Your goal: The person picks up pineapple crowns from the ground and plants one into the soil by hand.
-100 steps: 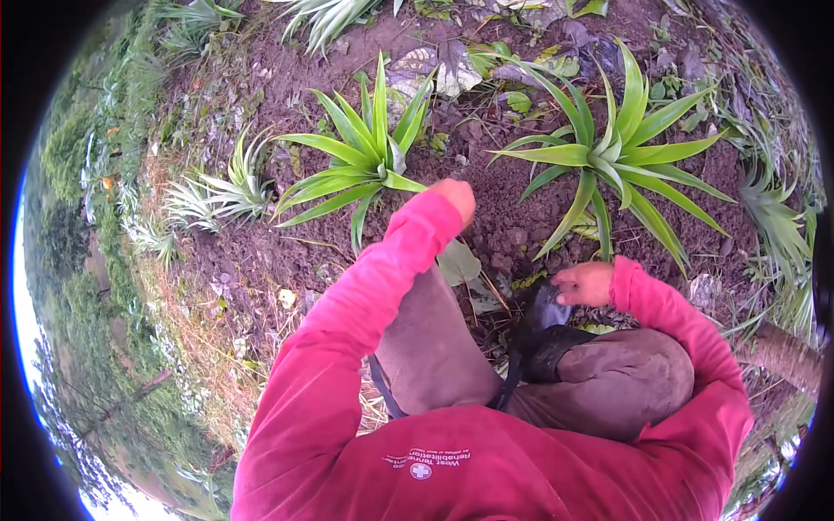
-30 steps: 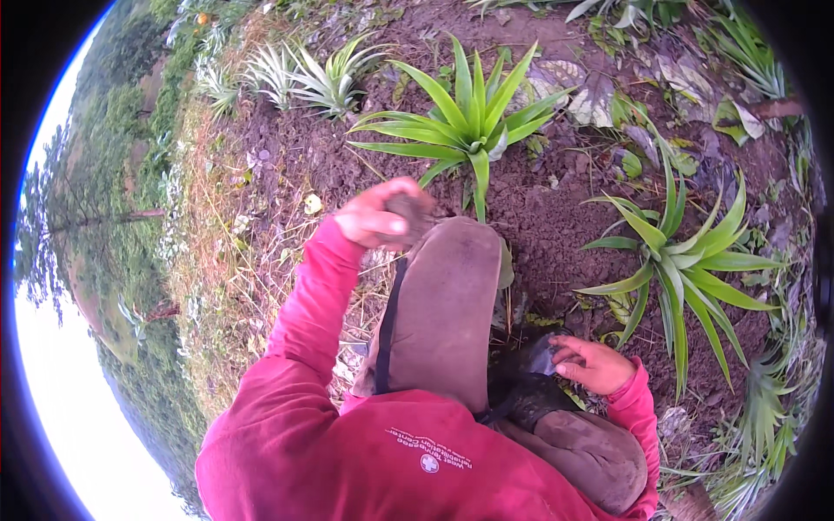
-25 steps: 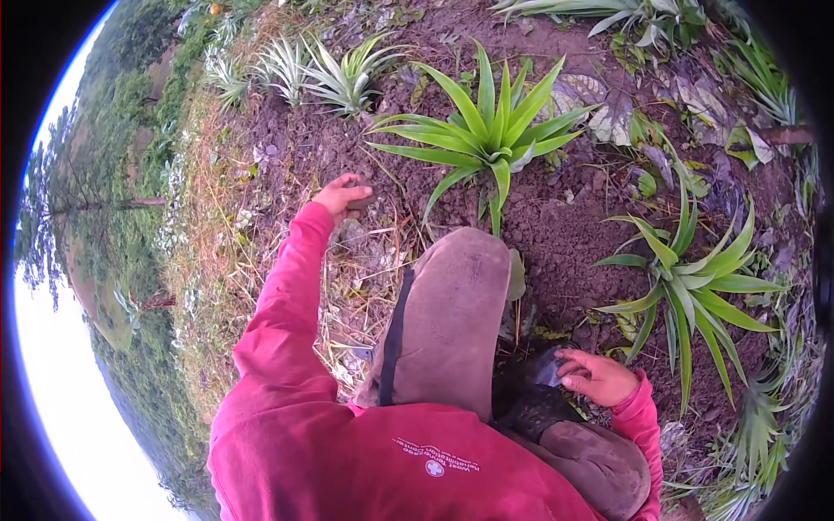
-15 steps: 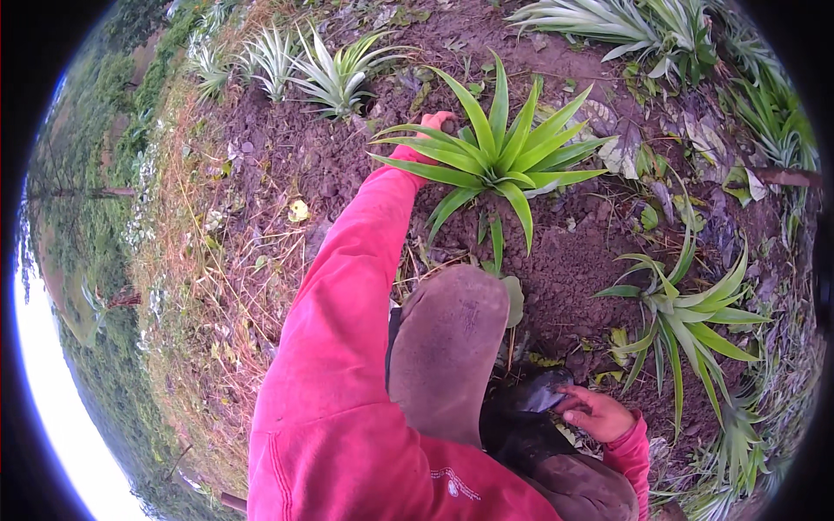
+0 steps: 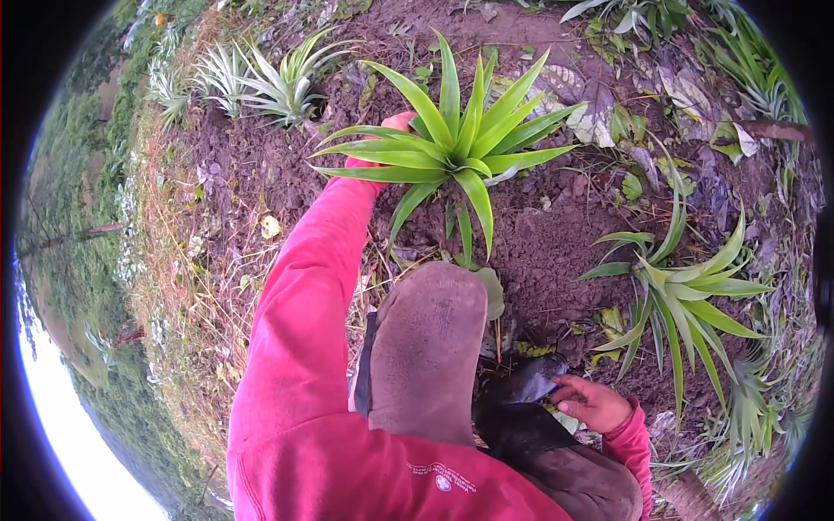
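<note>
A green pineapple plant point(image 5: 465, 161) with long pointed leaves stands in brown soil in front of me. Reaching in at its left side, my left hand point(image 5: 398, 123) is partly covered by the leaves. Its fingers are hidden, so whether it grips the plant's base cannot be told. My right hand point(image 5: 595, 405) rests low on the right, next to a shiny black boot point(image 5: 532, 379). Its fingers are bent but apart, with nothing visible between them. A second pineapple plant point(image 5: 673, 291), paler, leans in the soil to the right of that hand.
My raised knee point(image 5: 430, 347) is just below the main plant. More pineapple plants point(image 5: 282, 82) grow at the far left, others at the far right point(image 5: 760, 74). Dry grass point(image 5: 204, 286) borders a drop toward trees on the left. Dead leaves point(image 5: 595, 113) lie behind the plant.
The view has shifted, so the plants on the left and my left arm appear farther left. My left hand stays beside the pineapple plant, and my right hand stays by the boot.
</note>
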A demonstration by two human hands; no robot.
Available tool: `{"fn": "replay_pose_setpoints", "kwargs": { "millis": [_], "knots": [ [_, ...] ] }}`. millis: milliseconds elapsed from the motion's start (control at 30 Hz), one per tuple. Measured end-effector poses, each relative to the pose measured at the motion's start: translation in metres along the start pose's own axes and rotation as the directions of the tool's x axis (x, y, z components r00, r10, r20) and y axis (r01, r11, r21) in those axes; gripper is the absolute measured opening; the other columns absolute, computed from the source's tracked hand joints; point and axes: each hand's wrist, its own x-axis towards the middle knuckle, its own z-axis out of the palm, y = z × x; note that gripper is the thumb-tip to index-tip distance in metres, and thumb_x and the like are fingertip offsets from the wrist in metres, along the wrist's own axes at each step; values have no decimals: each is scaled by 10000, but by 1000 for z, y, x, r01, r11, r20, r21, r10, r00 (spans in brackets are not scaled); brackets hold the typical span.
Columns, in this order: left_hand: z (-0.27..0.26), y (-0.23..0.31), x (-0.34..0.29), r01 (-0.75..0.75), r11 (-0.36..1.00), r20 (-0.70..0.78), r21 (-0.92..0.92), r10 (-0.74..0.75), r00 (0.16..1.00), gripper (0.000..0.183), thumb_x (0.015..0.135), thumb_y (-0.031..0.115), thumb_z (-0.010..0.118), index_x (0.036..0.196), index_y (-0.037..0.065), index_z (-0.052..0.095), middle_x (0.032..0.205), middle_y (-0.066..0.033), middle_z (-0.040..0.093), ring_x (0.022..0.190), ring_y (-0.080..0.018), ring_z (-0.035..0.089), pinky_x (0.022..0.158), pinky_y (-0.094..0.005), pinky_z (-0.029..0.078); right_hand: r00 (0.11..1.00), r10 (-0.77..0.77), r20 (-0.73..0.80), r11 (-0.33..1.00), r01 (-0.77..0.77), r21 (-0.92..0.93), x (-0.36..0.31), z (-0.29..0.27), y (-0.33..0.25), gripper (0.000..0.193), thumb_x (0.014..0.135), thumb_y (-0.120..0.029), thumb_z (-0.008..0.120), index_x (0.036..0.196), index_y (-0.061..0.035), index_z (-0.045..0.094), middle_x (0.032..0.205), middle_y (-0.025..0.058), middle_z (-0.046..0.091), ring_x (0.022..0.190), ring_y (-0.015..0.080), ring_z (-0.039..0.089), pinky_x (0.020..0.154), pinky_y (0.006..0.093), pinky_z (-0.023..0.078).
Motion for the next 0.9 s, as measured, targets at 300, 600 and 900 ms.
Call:
{"fn": "replay_pose_setpoints", "kwargs": {
  "millis": [300,600,900],
  "knots": [
    [-12,-8,14,-162,906,187,392,95,978,470,746,131,699,1182,37,553,942,-97,661,874,-201,633,796,-333,492,999,-31,40,998,29,56,14,-9,-17,476,922,-197,554,1318,7,388,1015,86,617,917,144,579,819,287,465],
    [-12,-9,23,-82,938,251,337,-5,968,462,795,124,646,1236,55,529,971,-88,658,900,-208,629,828,-314,480,999,-37,-9,999,37,-5,23,-8,-40,488,919,-248,562,1320,-20,402,990,90,624,890,142,586,804,291,477],
    [-31,-54,-29,-266,677,85,686,289,954,487,813,190,627,1270,72,507,1064,-120,609,994,-243,583,889,-329,447,999,-2,45,990,-5,143,13,-5,-4,470,934,-171,525,1334,12,360,1019,95,611,920,137,573,834,284,462]
  ]
}}
